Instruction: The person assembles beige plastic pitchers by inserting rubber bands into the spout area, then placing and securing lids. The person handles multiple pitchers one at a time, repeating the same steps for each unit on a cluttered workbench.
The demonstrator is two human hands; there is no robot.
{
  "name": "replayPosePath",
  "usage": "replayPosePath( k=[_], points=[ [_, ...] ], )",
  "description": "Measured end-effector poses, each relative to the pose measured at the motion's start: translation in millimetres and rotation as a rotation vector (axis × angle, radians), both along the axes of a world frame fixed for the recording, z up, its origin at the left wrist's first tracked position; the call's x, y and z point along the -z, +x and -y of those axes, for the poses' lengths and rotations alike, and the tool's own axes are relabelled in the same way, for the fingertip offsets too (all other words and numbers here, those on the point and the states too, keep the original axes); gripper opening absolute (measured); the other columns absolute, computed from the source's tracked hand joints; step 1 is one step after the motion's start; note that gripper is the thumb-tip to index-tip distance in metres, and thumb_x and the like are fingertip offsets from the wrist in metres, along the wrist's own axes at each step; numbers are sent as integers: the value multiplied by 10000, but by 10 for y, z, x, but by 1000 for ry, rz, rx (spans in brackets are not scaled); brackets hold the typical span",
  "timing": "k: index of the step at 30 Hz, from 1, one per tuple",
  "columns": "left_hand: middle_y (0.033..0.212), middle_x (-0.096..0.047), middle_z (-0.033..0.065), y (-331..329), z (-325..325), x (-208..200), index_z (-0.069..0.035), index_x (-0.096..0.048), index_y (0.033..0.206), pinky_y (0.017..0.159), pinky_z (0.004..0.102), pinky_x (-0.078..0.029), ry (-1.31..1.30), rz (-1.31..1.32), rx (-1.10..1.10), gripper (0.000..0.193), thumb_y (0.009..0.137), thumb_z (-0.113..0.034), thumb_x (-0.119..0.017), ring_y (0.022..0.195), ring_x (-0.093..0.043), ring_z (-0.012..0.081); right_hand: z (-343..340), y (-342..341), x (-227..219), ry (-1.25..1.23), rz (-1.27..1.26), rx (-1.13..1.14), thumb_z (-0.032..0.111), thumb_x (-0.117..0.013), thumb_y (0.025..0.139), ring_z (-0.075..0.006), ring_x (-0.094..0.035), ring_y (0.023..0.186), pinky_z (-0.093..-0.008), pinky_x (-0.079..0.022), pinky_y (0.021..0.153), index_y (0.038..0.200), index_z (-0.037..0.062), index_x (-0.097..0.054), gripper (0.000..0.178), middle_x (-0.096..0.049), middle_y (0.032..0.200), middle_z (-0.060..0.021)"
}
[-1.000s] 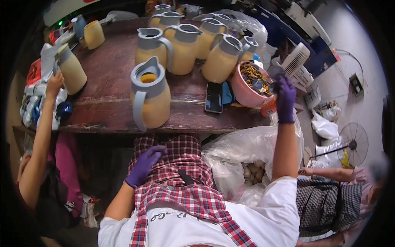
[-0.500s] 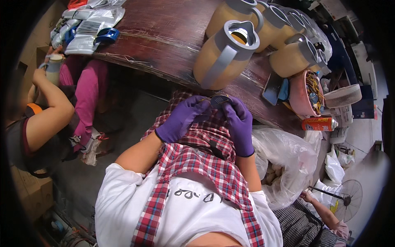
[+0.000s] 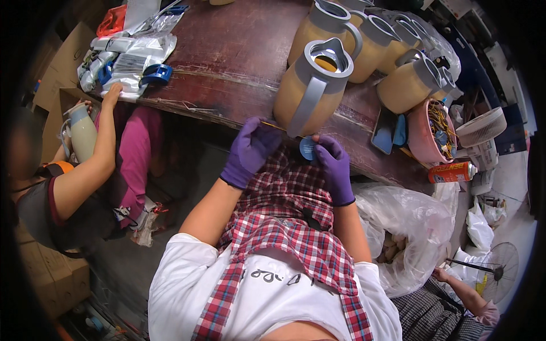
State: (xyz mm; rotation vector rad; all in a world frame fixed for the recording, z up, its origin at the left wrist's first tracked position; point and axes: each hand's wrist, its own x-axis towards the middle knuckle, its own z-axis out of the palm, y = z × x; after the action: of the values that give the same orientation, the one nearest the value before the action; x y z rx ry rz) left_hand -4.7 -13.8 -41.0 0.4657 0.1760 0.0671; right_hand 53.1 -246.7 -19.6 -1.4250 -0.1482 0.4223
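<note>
My left hand (image 3: 250, 149), in a purple glove, pinches a thin yellow string (image 3: 271, 125) at the table's near edge. My right hand (image 3: 334, 166), also gloved in purple, holds a small round blue tag (image 3: 307, 149) just below the nearest jug. That jug (image 3: 310, 85) is tan with a grey handle and grey spout rim, and it stands upright at the edge of the dark wooden table (image 3: 227, 62). Both hands are close together over my checked apron, a little in front of the jug.
Several more tan jugs (image 3: 406, 85) stand behind the nearest one. A pink basket (image 3: 425, 136) of small parts, a phone (image 3: 383, 129) and an orange spray can (image 3: 453, 171) lie to the right. A person (image 3: 85, 170) on the left holds a jug. A plastic bag (image 3: 406, 227) sits at my right.
My right hand came down from the pink basket to meet my left hand in front of the nearest jug. A blue tag and a yellow string now show between the fingers.
</note>
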Motion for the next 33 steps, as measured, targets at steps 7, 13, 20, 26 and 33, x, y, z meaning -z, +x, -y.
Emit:
replayPosePath(
  k=[7, 13, 20, 26, 33],
  points=[
    [1243, -636, 83, 25, 176, -212, -95, -547, 1260, 1052, 400, -486, 143, 114, 97, 292, 1071, -311, -492, 1170, -629, 226, -112, -178, -172, 186, -88, -135, 81, -575, 989, -150, -645, 1081, -295, -528, 919, 1303, -14, -591, 329, -660, 1224, -82],
    [1235, -633, 110, -172, 163, -157, -53, -526, 1268, 1019, 360, -512, 247, 35, 187, 285, 1078, -261, -478, 1184, -627, 230, -116, -279, 77, 140, -37, -76, 76, -592, 989, -143, -646, 1073, -282, -524, 917, 1288, -13, -603, 312, -664, 1234, -91],
    [1274, -594, 116, -536, 445, -239, -28, -461, 1407, 1025, 356, -498, 365, 52, 279, 363, 1075, -176, -477, 1160, -619, 230, -112, -398, 48, 262, -171, -153, 202, -523, 1055, -138, -663, 943, -280, -543, 828, 1235, 33, -542, 247, -686, 1087, -81],
    [1298, -592, 135, -380, 311, 131, -25, -550, 1271, 1049, 414, -489, 248, -71, 231, 295, 1062, -229, -507, 1185, -603, 263, -120, -391, -19, 297, -179, -170, 239, -509, 1061, -147, -670, 873, -277, -547, 777, 1243, 33, -529, 275, -688, 1047, -82],
    [1225, -644, 80, 80, -109, 38, -78, -662, 1149, 1022, 476, -459, -358, 176, 56, 222, 1023, -194, -521, 1097, -605, 243, -110, -3, 87, 350, -198, 209, 203, -610, 1022, -103, -620, 790, -252, -521, 722, 1191, 40, -603, 235, -645, 871, -19]
  ],
)
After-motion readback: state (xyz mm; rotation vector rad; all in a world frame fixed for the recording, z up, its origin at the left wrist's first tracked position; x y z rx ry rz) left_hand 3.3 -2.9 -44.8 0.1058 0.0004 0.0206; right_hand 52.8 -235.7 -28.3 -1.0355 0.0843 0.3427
